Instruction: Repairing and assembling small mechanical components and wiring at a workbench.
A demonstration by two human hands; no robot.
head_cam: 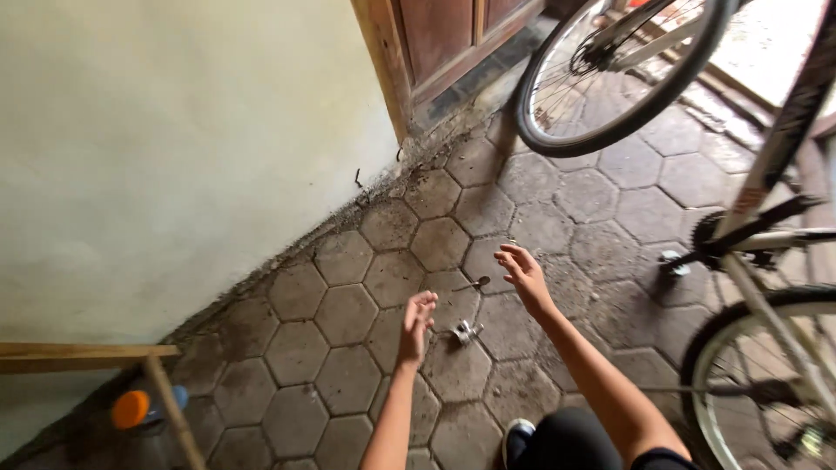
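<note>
Both the left hand (416, 326) and right hand (522, 270) hover open and empty above a small silver metal fitting (467, 332) on the hexagonal paving floor (348, 374). Just beyond it lies a thin dark metal tool (475, 284). The fitting looks light, rigid and easy to fumble, best pinched across its body.

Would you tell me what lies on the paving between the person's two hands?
In the head view, a small metal part lies on the paving between the left hand and right hand.

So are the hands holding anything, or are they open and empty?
Open and empty: left hand and right hand hover with spread fingers above the small metal part on the paving.
</note>
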